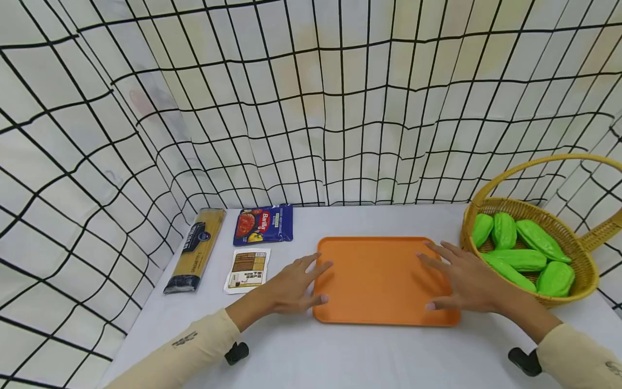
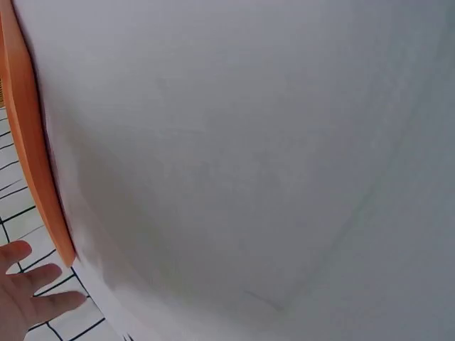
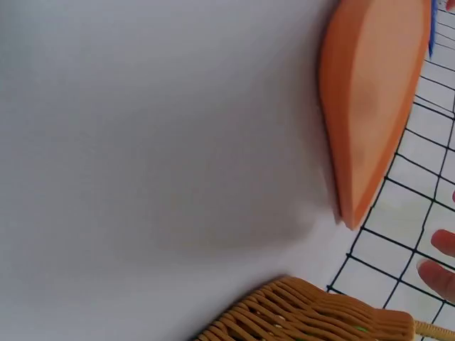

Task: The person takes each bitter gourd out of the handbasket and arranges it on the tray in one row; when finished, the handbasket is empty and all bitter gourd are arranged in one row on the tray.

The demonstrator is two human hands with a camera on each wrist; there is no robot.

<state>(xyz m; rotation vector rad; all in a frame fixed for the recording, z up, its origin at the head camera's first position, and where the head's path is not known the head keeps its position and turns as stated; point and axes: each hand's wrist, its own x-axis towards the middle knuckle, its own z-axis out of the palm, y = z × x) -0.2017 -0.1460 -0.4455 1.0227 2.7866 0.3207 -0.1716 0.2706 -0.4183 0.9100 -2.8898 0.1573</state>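
An orange tray (image 1: 379,281) lies flat on the white table between my hands. At its left edge is my left hand (image 1: 293,286), fingers spread and holding nothing; whether the fingertips touch the rim I cannot tell. My right hand (image 1: 459,278) hovers over the tray's right side, its fingers also spread and without anything in them. In the left wrist view the tray's orange side wall (image 2: 32,149) runs along the left, with fingertips (image 2: 46,273) near its end. The right wrist view shows the tray (image 3: 384,92) at upper right and a few fingertips (image 3: 437,277) apart from it.
Right of the tray stands a handled wicker basket (image 1: 590,265) with several green vegetable-like pieces (image 1: 517,259). To the left lie a spaghetti pack (image 1: 196,251), a blue Barilla pouch (image 1: 264,224) and a small white-and-brown packet (image 1: 248,270). Black netting (image 1: 342,111) over white cloth encloses the table.
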